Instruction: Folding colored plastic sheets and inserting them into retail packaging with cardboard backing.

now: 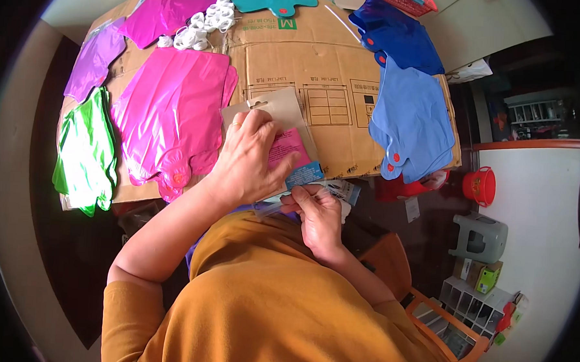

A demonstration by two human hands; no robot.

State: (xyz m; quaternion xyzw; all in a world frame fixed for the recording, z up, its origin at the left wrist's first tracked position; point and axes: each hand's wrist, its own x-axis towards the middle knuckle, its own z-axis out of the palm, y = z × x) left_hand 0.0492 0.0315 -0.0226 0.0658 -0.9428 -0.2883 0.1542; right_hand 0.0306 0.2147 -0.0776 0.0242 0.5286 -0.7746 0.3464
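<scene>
Your mustard shirt (pixel 278 303) filled the foreground as your right hand (pixel 319 218) pinched clear plastic (pixel 269 209); your left hand (pixel 246 156), grip impossible to tell, curved over a clear bag (pixel 294 113) with pink card (pixel 288 146) and blue card (pixel 304 174), on cardboard (pixel 337 144) beside pink foil (pixel 170 111).

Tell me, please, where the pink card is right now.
In the head view, the pink card lies near the middle, just to the right of the left hand and above the blue card.

Cardboard (pixel 289 61) bearing foil stacks (pixel 170 101) left and right, packet (pixel 287 145) between, coils (pixel 194 36) back left, bucket (pixel 480 187) off to right
</scene>
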